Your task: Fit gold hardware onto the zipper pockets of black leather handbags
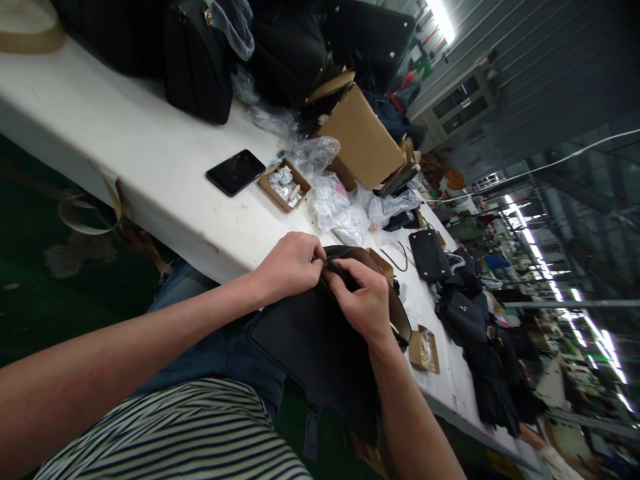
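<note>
A black handbag [320,347] with a brown inside hangs over the table's front edge, its broad dark flap or panel towards me. At its upper rim, my left hand [295,263] is closed in a pinch on a small black part of the bag. My right hand [365,297] grips the same spot from the other side, thumb and fingers pressed together. The two sets of fingertips almost touch. What exactly lies between them, strap end or edge, is hidden. Part of the bag's brown lining [400,310] shows beyond my right hand.
On the white table [165,153] lie a phone [235,172], a small box of metal parts [285,187] and crumpled plastic bags [340,207]. Behind them stand a cardboard box [365,133] and black bags [197,67]. Another small box [425,350] sits to the right.
</note>
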Demonstrator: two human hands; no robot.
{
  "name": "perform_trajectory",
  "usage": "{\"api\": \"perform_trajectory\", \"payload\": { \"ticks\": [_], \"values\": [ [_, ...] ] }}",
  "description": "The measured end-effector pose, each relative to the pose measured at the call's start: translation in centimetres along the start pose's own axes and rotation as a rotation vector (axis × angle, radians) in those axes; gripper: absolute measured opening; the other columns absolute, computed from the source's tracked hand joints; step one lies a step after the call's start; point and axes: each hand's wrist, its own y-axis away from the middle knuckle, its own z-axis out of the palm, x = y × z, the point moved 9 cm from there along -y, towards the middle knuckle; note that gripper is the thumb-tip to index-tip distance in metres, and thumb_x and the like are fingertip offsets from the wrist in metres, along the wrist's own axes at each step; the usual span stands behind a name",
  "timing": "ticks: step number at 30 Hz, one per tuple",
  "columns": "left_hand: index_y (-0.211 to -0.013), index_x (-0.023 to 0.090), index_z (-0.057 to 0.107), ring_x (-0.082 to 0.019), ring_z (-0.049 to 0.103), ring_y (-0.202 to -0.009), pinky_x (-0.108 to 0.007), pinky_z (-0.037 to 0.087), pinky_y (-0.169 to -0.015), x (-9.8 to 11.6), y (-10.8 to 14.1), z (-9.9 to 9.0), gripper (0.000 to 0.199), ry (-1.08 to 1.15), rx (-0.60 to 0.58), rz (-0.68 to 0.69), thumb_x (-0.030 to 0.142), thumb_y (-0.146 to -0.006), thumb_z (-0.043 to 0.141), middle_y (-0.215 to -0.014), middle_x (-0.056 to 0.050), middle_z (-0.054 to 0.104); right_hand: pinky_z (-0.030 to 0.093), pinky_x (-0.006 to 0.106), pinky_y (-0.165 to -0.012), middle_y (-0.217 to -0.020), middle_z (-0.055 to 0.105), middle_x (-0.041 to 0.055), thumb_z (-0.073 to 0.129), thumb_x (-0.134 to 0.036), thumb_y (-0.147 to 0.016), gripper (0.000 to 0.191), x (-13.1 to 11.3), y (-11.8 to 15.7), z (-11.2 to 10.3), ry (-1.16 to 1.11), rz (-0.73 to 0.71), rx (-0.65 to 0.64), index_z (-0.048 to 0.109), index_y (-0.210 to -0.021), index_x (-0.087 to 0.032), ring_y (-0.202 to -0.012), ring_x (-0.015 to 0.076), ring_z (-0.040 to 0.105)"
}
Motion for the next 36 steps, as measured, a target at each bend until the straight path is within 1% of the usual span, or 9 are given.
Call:
{"api": "perform_trajectory", "payload": {
  "ticks": [5,11,19,26,29,33,36],
  "values": [
    [-0.09,0.016,0.083,-0.024,0.077,-0.081,-0.032,0.051,-0.068,-0.2,-0.3,0.2,0.021,-0.003,-0.02,-0.017,0.005,-0.083,0.067,-0.085,-0.007,0.082,0.065,0.039,-0.091,-0.109,0.084,0.0049,0.074,-0.019,-0.1,0.017,-1.1,0.3,0.0,0.072,-0.084,-0.002,0.082,-0.114,-0.025,-0.098,0.0245,0.08],
    [-0.09,0.018,0.081,-0.024,0.075,-0.08,-0.032,0.052,-0.069,-0.2,-0.2,0.4,0.02,-0.029,-0.017,0.019,0.006,-0.083,0.066,-0.086,-0.006,0.081,0.066,0.041,-0.092,-0.11,0.084,0.0064,0.07,-0.017,-0.1,0.021,-1.2,0.8,0.1,0.134,-0.13,0.014,0.081,-0.116,-0.025,-0.099,0.0255,0.081],
    [-0.087,0.017,0.08,-0.022,0.073,-0.077,-0.031,0.049,-0.067,0.7,0.6,-0.2,0.017,0.032,0.01,0.067,0.005,-0.084,0.068,-0.083,-0.006,0.08,0.064,0.038,-0.089,-0.104,0.082,0.0059,0.066,-0.018,-0.102,0.014,-1.3,0.6,0.3,0.165,-0.128,-0.029,0.078,-0.107,-0.023,-0.093,0.0233,0.078],
    [-0.088,0.018,0.08,-0.02,0.073,-0.075,-0.029,0.05,-0.067,0.1,0.8,-0.2,0.017,0.097,0.025,0.094,0.005,-0.083,0.069,-0.082,-0.004,0.08,0.061,0.037,-0.082,-0.099,0.079,0.0046,0.065,-0.02,-0.103,0.012,-1.1,0.1,0.3,0.109,-0.122,-0.07,0.076,-0.105,-0.023,-0.088,0.022,0.075],
    [-0.087,0.017,0.08,-0.019,0.071,-0.072,-0.029,0.049,-0.065,-0.1,0.9,-0.1,0.018,0.129,0.031,0.101,0.004,-0.083,0.069,-0.08,-0.003,0.079,0.062,0.038,-0.084,-0.101,0.08,0.0052,0.067,-0.023,-0.104,0.01,-1.0,0.1,0.4,0.1,-0.109,-0.09,0.077,-0.106,-0.023,-0.09,0.0228,0.076],
    [-0.087,0.017,0.079,-0.02,0.072,-0.074,-0.028,0.049,-0.066,-0.1,0.8,0.0,0.018,0.138,0.031,0.108,0.003,-0.083,0.069,-0.081,-0.004,0.08,0.063,0.038,-0.086,-0.102,0.082,0.0046,0.075,-0.026,-0.102,0.005,-0.8,0.3,0.3,0.121,-0.081,-0.065,0.078,-0.106,-0.024,-0.092,0.0234,0.077],
    [-0.087,0.017,0.08,-0.021,0.073,-0.077,-0.029,0.051,-0.068,-0.1,0.7,0.1,0.018,0.122,0.03,0.1,0.003,-0.083,0.069,-0.083,-0.004,0.08,0.063,0.037,-0.086,-0.101,0.082,0.0043,0.074,-0.023,-0.101,0.007,-0.8,0.5,0.4,0.151,-0.084,-0.032,0.078,-0.107,-0.024,-0.091,0.0233,0.078]
  ]
}}
